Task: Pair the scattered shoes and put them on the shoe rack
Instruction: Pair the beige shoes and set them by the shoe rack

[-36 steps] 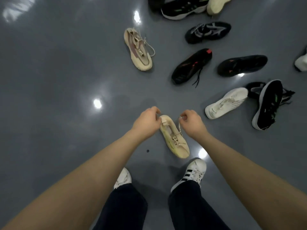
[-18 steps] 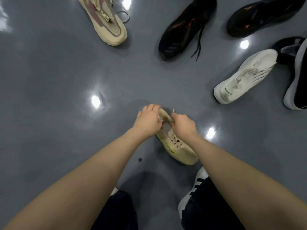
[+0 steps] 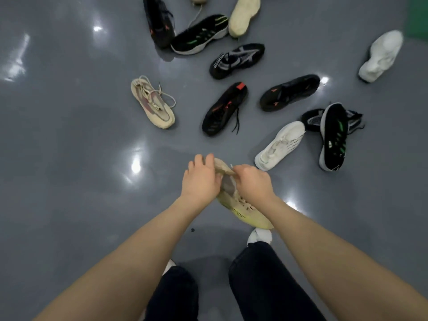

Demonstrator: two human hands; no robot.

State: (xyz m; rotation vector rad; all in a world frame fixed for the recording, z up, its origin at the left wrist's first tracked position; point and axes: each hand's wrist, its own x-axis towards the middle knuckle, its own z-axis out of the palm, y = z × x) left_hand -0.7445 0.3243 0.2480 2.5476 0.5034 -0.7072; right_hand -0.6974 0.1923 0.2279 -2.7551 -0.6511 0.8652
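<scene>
A beige shoe with a yellow-green side stripe [image 3: 245, 210] lies in front of my feet, toe toward me. My left hand [image 3: 201, 179] grips the left side of its heel collar, and my right hand [image 3: 253, 180] grips the right side, fingers curled over the opening. Other shoes lie scattered on the grey floor beyond: a beige and pink shoe with loose laces [image 3: 151, 103], a black shoe with a red tab [image 3: 223, 110], a black and orange shoe [image 3: 289, 92], a white shoe [image 3: 279, 145] and a black and green shoe [image 3: 333, 136].
Farther back lie a black and grey shoe [image 3: 236, 60], a black and green shoe [image 3: 199, 35], a black shoe [image 3: 158, 19], a cream sole-up shoe [image 3: 243, 16] and a white shoe [image 3: 381, 55]. My legs and white sneaker [image 3: 259, 235] are below. No rack is visible.
Both hands closed in from the heel's edges and now clasp the beige shoe's collar. The view dipped close to the floor, then pulled back, showing more scattered shoes.
</scene>
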